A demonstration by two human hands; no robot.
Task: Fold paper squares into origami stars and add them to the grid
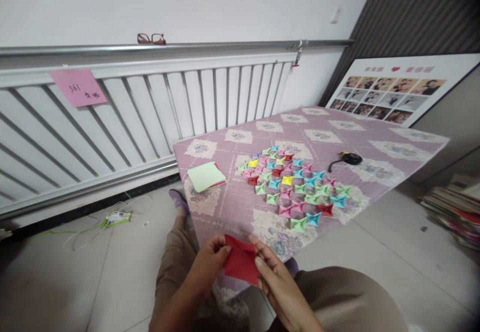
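A folded red paper [240, 262] is held between my two hands over the near corner of the table. My left hand [212, 259] pinches its left edge with thumb and fingers. On its right edge, my right hand [272, 272] grips with the thumb in front and fingers behind. Beyond my hands, several small folded paper pieces [287, 181] in green, pink, blue, red and yellow stand in rows on the table. To the left lies a stack of paper sheets [205, 176], pale green on top with red showing beneath.
The table [232, 212] has a purple floral cloth. A coiled black cable [351, 158] lies on its right side. A white radiator [157, 107] runs along the wall. A power strip [117, 218] with wires sits on the floor. Stacked papers [453, 207] stand at far right.
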